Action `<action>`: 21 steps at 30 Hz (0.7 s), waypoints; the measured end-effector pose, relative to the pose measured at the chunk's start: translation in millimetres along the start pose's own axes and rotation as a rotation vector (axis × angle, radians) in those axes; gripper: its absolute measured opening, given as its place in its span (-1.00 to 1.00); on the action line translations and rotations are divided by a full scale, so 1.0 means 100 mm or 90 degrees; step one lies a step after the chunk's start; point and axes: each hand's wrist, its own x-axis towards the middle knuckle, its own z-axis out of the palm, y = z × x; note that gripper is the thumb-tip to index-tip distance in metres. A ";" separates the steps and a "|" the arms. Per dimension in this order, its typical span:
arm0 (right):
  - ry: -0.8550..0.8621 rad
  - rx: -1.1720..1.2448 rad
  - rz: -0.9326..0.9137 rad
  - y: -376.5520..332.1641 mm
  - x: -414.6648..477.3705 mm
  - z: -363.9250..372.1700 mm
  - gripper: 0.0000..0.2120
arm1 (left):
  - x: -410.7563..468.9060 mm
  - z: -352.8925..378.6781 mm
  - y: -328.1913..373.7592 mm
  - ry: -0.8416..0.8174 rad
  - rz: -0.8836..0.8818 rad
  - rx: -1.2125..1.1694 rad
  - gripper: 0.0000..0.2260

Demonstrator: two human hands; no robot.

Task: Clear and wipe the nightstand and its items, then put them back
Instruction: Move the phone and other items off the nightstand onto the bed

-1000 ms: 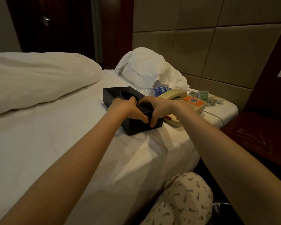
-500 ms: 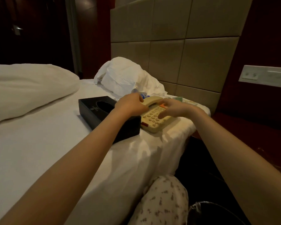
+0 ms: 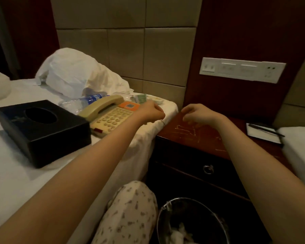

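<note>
Risk: the telephone [image 3: 109,117] lies on the bed [image 3: 16,173] immediately left of the nightstand [image 3: 201,138], near the mattress edge. A thin line, possibly its cord [image 3: 162,122], shows at that edge, too small to confirm. If it is a cord, a snag could drag the set to the floor. The water bottle [image 3: 81,102] lies on its side further left and may roll on the soft sheet.

Hands: the left hand [image 3: 151,111] hovers at the nightstand's left edge, fingers curled; whether it pinches anything cannot be told. The right hand [image 3: 199,114] hangs over the top, fingers loosely curled, nothing seen in them.

Surface: red-brown wood top, visibly scratched; the notepad [image 3: 261,133] and pen [image 3: 266,129] sit at its right end, not yet removed. The tissue box [image 3: 42,134] rests on the bed well left.

Room: dim. Padded wall panels [image 3: 127,55] are behind, a switch panel [image 3: 241,69] above, a waste bin [image 3: 167,204] on the floor in front
</note>
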 end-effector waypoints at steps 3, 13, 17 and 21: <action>0.031 0.003 0.049 0.34 -0.07 -0.20 -0.65 | 0.14 0.25 0.12 -0.024 0.004 -0.027 -0.85; 0.259 0.011 0.166 1.46 -0.28 -0.69 -0.64 | 0.50 1.10 0.81 -0.213 0.045 -0.152 -0.85; 0.298 -0.017 0.208 1.82 -0.33 -0.81 -0.67 | 0.64 1.50 1.06 -0.249 0.053 -0.172 -0.86; 0.339 -0.064 0.243 2.10 -0.34 -0.93 -0.68 | 0.76 1.86 1.28 -0.265 0.058 -0.177 -0.79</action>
